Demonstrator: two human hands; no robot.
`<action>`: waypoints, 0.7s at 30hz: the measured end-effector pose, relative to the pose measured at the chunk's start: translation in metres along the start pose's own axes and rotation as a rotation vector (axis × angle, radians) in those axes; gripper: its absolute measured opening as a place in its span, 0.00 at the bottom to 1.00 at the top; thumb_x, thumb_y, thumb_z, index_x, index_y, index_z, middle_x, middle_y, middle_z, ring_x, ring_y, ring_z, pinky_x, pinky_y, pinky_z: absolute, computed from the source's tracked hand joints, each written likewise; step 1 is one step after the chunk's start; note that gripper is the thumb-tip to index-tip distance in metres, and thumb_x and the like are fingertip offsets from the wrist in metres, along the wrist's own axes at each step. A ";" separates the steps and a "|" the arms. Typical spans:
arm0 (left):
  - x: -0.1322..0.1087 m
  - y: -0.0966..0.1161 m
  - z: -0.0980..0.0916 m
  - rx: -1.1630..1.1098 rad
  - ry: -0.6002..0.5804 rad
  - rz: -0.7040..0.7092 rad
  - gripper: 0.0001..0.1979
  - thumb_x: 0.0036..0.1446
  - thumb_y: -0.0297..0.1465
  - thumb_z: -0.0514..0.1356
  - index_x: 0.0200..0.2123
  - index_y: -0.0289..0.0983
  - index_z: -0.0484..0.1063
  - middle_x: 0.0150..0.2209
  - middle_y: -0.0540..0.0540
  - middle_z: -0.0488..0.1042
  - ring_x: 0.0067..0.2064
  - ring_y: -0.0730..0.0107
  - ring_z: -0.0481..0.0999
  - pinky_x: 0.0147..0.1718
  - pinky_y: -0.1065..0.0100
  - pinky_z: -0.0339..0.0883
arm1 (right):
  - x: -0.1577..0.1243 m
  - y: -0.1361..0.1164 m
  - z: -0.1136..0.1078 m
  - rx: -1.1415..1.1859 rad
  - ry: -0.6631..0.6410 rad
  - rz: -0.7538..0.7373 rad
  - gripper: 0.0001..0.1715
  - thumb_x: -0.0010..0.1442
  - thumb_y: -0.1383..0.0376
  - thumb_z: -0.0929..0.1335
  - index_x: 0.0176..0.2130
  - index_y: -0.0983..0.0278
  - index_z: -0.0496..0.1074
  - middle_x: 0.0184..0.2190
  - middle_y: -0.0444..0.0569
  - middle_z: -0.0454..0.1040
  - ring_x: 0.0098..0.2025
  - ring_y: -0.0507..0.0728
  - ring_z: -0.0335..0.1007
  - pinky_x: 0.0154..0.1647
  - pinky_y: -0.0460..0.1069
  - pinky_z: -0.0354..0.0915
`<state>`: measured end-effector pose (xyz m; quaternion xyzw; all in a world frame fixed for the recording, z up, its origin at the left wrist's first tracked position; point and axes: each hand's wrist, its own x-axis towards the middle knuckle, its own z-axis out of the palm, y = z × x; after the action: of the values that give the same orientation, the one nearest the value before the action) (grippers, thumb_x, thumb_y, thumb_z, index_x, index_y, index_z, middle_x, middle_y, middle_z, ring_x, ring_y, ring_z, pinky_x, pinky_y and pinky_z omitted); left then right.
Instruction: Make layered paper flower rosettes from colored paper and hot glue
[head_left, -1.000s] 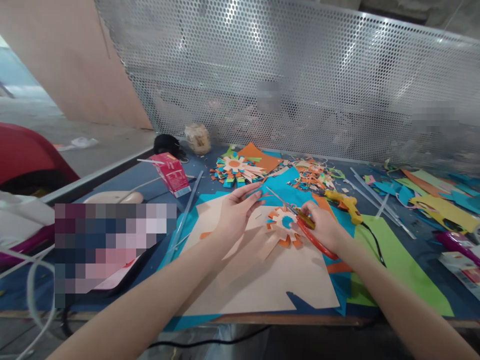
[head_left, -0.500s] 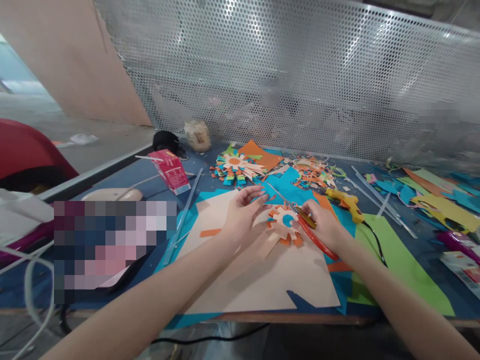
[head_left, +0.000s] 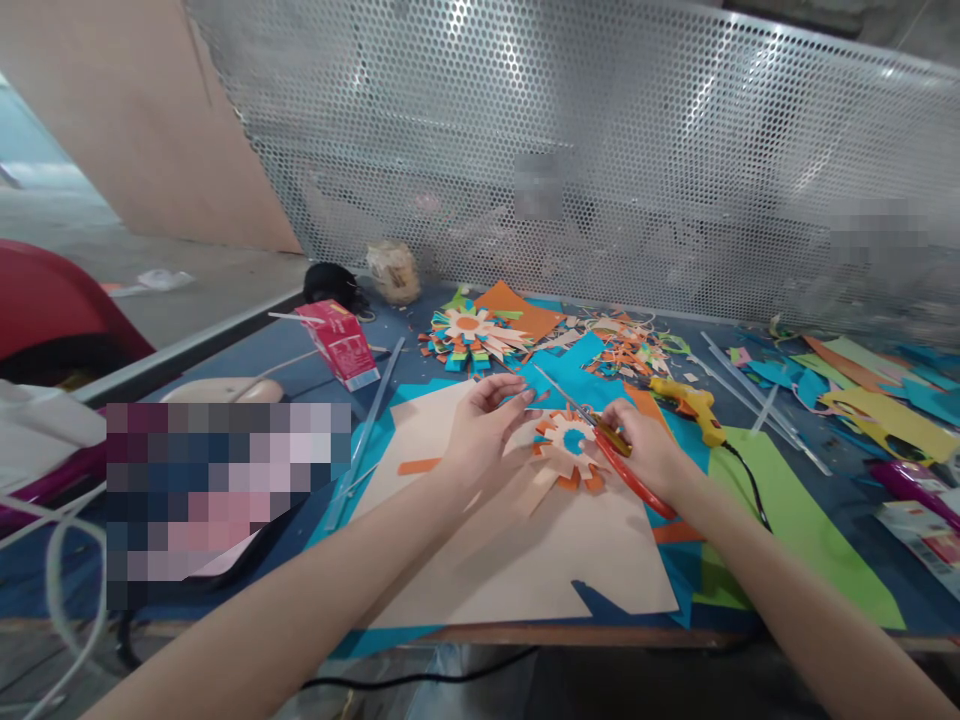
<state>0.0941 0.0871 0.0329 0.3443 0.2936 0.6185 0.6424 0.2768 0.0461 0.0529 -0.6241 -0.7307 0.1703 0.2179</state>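
Head view, the only 1. Right hand (head_left: 651, 452) is closed around the red handles of the scissors (head_left: 611, 445); the blades run up and left across the top edge of the small paper flower (head_left: 568, 448), tips pointing toward the blue sheet (head_left: 577, 375) behind. Held this way, the blades sit level with the paper, likely so that they can meet an edge squarely. Whether the blades themselves are open or shut cannot be told; they read as 1 thin line.

Left hand (head_left: 480, 425) sits just left of the flower, fingers curled with the tips close together, apparently pinching a thin strip or petal edge. It is too small to confirm what, if anything, is between them. The wrist rests over the peach sheet (head_left: 517, 560), which serves as the working surface and carries the flower near its far right corner.

Surroundings: a yellow glue gun (head_left: 694, 405) lies just right of the right hand, its black cord trailing over the green sheet (head_left: 795, 520). A larger finished flower (head_left: 472, 335) lies further back, with a heap of paper scraps (head_left: 630, 350) beside it. Red carton (head_left: 339, 343) stands tilted at left. A loose orange strip (head_left: 418, 466) lies on the peach sheet near the left wrist. Perforated metal screen (head_left: 570, 160) closes off the back of the table (head_left: 247, 360).

Obstructions: glue gun and cord crowd the right side; the scraps lie well apart from the hands.
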 end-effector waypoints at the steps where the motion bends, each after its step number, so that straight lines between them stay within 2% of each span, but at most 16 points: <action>1: 0.000 0.000 0.000 -0.002 -0.001 -0.001 0.16 0.32 0.29 0.70 0.27 0.34 0.69 0.26 0.52 0.71 0.30 0.72 0.74 0.30 0.72 0.70 | 0.000 0.000 0.000 0.006 0.002 -0.002 0.15 0.50 0.54 0.65 0.31 0.61 0.58 0.29 0.44 0.68 0.29 0.53 0.63 0.28 0.46 0.59; 7: -0.001 0.002 0.002 -0.003 0.033 -0.011 0.16 0.31 0.28 0.70 0.25 0.34 0.68 0.24 0.53 0.70 0.29 0.75 0.73 0.30 0.73 0.70 | -0.001 0.001 0.001 0.004 0.002 -0.036 0.15 0.51 0.55 0.64 0.31 0.61 0.58 0.27 0.44 0.68 0.26 0.52 0.62 0.26 0.46 0.58; 21: -0.002 0.002 0.002 0.009 0.000 -0.028 0.15 0.32 0.29 0.70 0.24 0.34 0.68 0.24 0.53 0.70 0.30 0.73 0.74 0.31 0.71 0.70 | 0.000 0.001 0.001 -0.002 0.013 -0.027 0.15 0.49 0.55 0.65 0.30 0.61 0.57 0.27 0.43 0.66 0.27 0.52 0.61 0.27 0.46 0.58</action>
<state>0.0950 0.0851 0.0355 0.3430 0.3011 0.6082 0.6495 0.2776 0.0465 0.0514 -0.6156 -0.7378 0.1629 0.2242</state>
